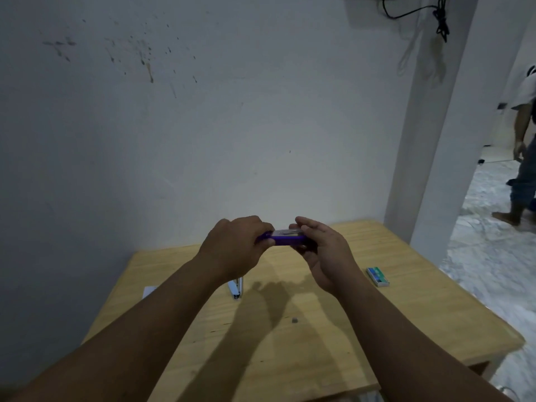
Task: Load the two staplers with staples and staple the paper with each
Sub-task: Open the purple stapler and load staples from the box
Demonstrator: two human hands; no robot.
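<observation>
I hold a purple stapler (285, 239) level above the far part of the wooden table (406, 314). My left hand (236, 248) grips its left end. My right hand (322, 250) wraps its right end, fingers partly spread over the top. The stapler's metal top channel shows between my hands. A white stapler (235, 288) lies on the table below my left wrist, partly hidden. A corner of white paper (150, 291) shows at the table's left, mostly behind my left forearm. A green staple box (377, 276) lies at the right.
A white wall stands close behind the table, with a pillar (435, 140) at the right. Another person (522, 158) walks on the pale floor beyond the pillar. A small dark speck (295, 320) lies on the table's middle. Black cables (441, 18) hang on the wall.
</observation>
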